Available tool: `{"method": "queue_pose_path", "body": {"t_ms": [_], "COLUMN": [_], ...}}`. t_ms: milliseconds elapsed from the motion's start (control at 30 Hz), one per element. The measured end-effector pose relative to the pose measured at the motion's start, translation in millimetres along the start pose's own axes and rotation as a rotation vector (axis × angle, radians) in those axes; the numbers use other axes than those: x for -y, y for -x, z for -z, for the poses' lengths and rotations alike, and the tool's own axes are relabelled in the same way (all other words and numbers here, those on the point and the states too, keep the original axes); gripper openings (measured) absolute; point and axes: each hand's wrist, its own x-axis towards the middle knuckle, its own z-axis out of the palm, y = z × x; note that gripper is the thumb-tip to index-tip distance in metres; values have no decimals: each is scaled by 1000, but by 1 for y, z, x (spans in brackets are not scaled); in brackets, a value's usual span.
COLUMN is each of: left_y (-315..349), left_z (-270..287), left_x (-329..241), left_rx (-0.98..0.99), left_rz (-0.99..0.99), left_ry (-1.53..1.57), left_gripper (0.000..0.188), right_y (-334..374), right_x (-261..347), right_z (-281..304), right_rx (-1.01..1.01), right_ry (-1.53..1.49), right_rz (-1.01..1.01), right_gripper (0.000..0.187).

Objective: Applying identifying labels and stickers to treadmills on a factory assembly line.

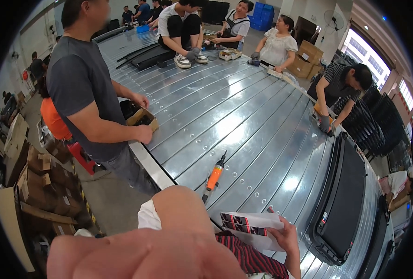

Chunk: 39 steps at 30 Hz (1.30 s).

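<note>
My left arm is bent, and my left hand (141, 255) looms large and blurred at the lower edge, close to the camera. Its fingers are cut off, so I cannot tell what it holds, if anything. In my right hand (286, 235) is a white sheet of labels (243, 224) with black and red stickers in a row, pinched at its right end over the near table edge. Beyond it an orange and black power screwdriver (213, 178) lies on the metal table (243, 104), its bit pointing away from me.
A long black padded panel (341, 190) lies on the right. At the left edge a person in grey (90, 79) handles an open carton (144, 120). Another person bends over the right edge (339, 88); one sits on the far tabletop (181, 28). Cardboard boxes (48, 186) stand left.
</note>
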Motion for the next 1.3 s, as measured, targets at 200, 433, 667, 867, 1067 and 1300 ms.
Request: {"method": "queue_pose_path", "body": {"t_ms": [200,433,667,867,1067,1300], "left_y": [16,19,20,24,26,24], "left_z": [4,16,30,43,48,54], "left_x": [-15,-24,-28,-25,-26,-30], "left_rx": [-187,-219,-248,-272,-294,-318], "left_rz": [351,296,252,211,169,122], "left_ry": [325,298,258,249,219,190], "left_gripper": [33,31,29,28,26,24], "right_y": [-3,-10,-20,-26,-27,-31], "right_x": [-9,8,19,5,17,28], "right_z": [-7,-16,-28,-34,-37,-42], "right_rx": [-6,2,25,4,41,36], "right_ry": [-45,-2,-35,-75,-65,-65], "right_rz": [-48,-14,22,-9,-45,-13], "right_gripper": [42,42,40,41,43,41]}}
